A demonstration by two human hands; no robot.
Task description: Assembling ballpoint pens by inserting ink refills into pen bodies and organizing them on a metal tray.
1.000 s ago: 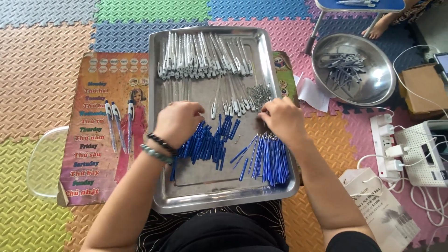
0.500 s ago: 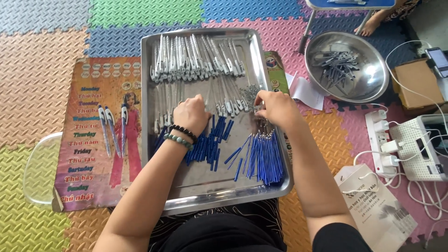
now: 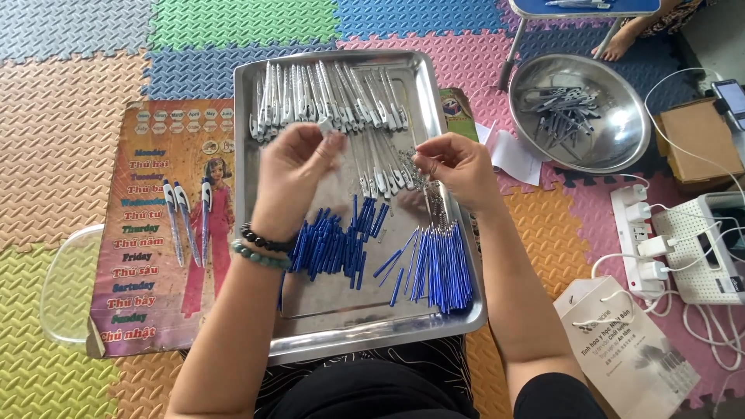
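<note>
what the left hand (image 3: 291,174) and right hand (image 3: 458,167) pinch is too small to tell. the left hand covers part of the white pen barrels (image 3: 326,97) along the tray (image 3: 372,330) far edge. the picture's right edge cuts the power strip (image 3: 648,240) cables.

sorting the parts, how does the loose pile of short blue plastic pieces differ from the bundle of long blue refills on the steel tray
The pile of short blue plastic pieces lies mid-tray, below the left hand; the bundle of long thin blue refills lies near the tray's right edge, below the right hand. The short pieces are stubbier and jumbled; the refills are longer, thinner and nearly parallel. Both are blue and rest on the steel tray.
</note>
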